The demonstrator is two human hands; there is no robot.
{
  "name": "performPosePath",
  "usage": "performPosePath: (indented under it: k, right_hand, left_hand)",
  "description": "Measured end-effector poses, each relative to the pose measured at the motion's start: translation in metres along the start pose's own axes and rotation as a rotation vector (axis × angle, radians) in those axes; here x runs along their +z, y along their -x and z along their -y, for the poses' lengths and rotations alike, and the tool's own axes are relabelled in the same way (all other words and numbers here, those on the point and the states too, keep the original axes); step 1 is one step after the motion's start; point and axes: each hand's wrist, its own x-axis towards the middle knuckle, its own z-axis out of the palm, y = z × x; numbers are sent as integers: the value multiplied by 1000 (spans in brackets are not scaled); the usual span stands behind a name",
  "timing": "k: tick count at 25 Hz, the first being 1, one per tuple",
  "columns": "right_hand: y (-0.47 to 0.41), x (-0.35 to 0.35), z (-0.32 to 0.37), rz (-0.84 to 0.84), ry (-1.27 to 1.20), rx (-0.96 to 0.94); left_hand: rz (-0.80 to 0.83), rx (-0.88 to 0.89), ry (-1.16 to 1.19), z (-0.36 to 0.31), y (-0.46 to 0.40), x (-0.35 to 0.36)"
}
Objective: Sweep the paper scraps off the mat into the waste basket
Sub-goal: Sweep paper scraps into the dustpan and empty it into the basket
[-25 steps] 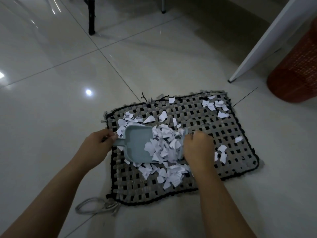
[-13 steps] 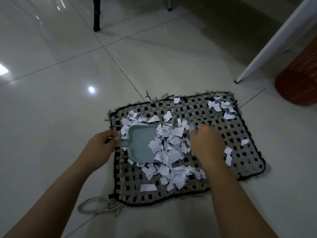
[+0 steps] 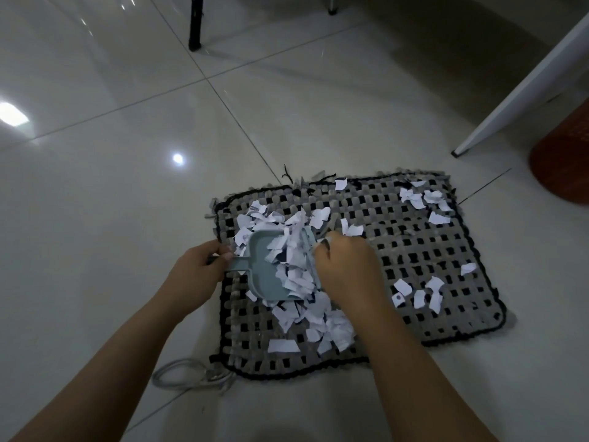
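1. My left hand (image 3: 197, 272) has its fingers curled around the short handle of the pale blue plastic dustpan (image 3: 267, 269), which sits on the left part of the grey-and-black woven mat (image 3: 411, 250) with its mouth facing right.
2. My right hand (image 3: 347, 269) is curled into a fist right at the pan's mouth. It seems to be gripping something pale up by the knuckles, but what it is I can't tell from here.
3. The torn white paper scraps (image 3: 296, 266) are heaped in the pan and spill off its near lip toward the mat's near edge. A small bunch (image 3: 420, 199) lies by the far right corner, and a few loose ones (image 3: 420, 293) lie toward the right edge, well apart from the pile.
4. The orange-brown woven waste basket (image 3: 564, 161) is half cut off at the right of the view, on the floor past the mat's far right corner.
5. A slanted white table leg (image 3: 522, 87) lands on the glossy white tile floor (image 3: 111, 186) between mat and basket, so that gap looks tight.
6. Left of the mat it's open tile. A coiled grey cable (image 3: 188, 374) lies just off the near left corner, and a black furniture leg (image 3: 195, 23) stands far back.
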Motion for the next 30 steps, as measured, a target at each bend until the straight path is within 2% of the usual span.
performPosePath:
  k: [3,6,9,14,19,24,30]
  right_hand:
    - [-5,-16,-16,-87,-17,34]
    - [-19,-34,-37,-160,80,142]
    - [-33,-37,-42,-137,114,203]
    - [-22,-3,-2,90,50,13]
    - [-10,7,11,99,50,-102]
    - [-12,-7,-2,-17,-58,-58]
    - [-27,-37,-17,-132,-84,0]
  left_hand:
    - [19,-39,52,2,1,-1]
    - [17,-61,91,3,2,-3]
    - [1,-49,75,3,3,-3]
    - [1,-41,47,6,2,1]
    - [16,-63,122,8,3,0]
    - [52,-85,188,13,8,-1]
    - [-19,-95,248,25,27,-12]
